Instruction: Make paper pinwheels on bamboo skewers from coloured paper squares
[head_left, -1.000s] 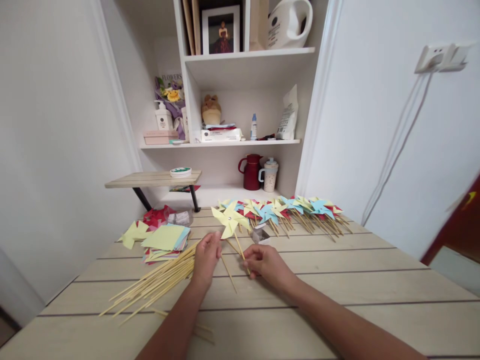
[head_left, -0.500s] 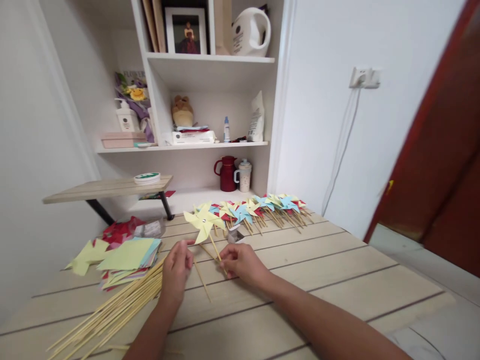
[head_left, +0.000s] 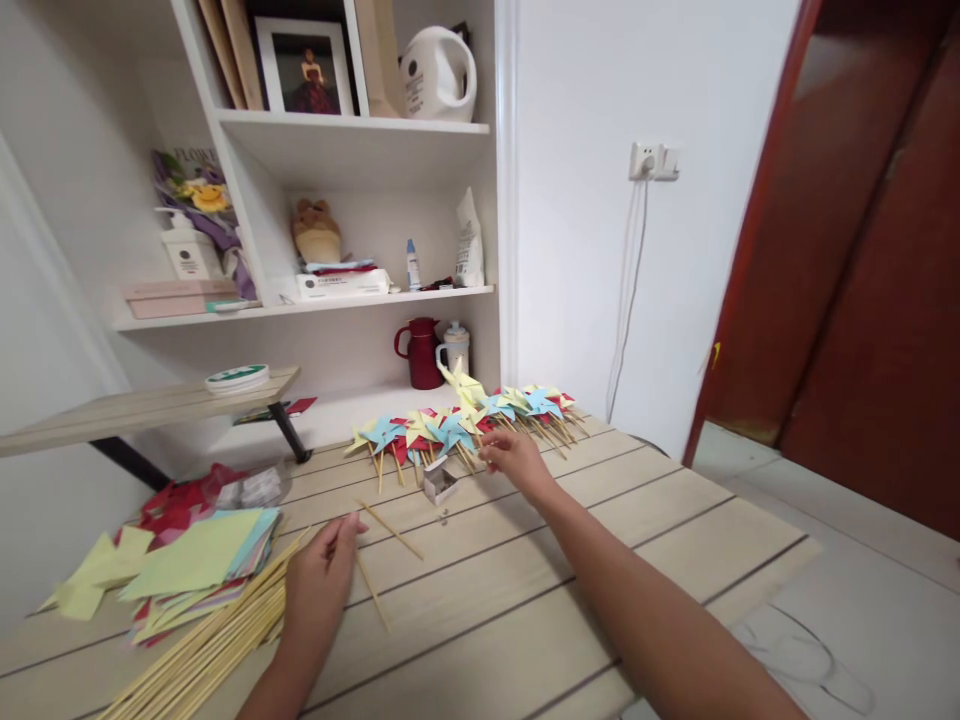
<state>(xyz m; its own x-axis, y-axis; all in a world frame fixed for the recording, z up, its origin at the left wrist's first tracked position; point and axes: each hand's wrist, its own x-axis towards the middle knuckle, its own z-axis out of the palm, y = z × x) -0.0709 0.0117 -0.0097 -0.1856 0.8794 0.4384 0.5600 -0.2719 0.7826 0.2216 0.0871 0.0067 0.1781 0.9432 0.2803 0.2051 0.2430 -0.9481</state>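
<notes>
My right hand (head_left: 516, 462) is closed, thumb and fingers pinching the stick of a pale yellow paper pinwheel (head_left: 465, 388). This pinwheel is held up over the row of finished pinwheels (head_left: 450, 432), which are blue, yellow and red on thin sticks. Loosely curled by the end of a bundle of wooden sticks (head_left: 217, 635), my left hand (head_left: 324, 565) shows nothing between its fingers. Two loose sticks lie to its right, one a short stick (head_left: 391, 530). A small open box (head_left: 439, 482) stands before the pinwheels, with tiny pieces (head_left: 443, 516) beside it.
Coloured paper squares (head_left: 202, 555) are stacked at the left, near a cut yellow paper piece (head_left: 105, 572) and red paper. A raised wooden stand (head_left: 150, 405) is behind them. White shelves hold a dark red jug (head_left: 424, 355) and a cup (head_left: 455, 350).
My right hand has carried the yellow pinwheel away from my left hand, forward and right to the row. My left hand stays near the stick bundle. The view has turned right.
</notes>
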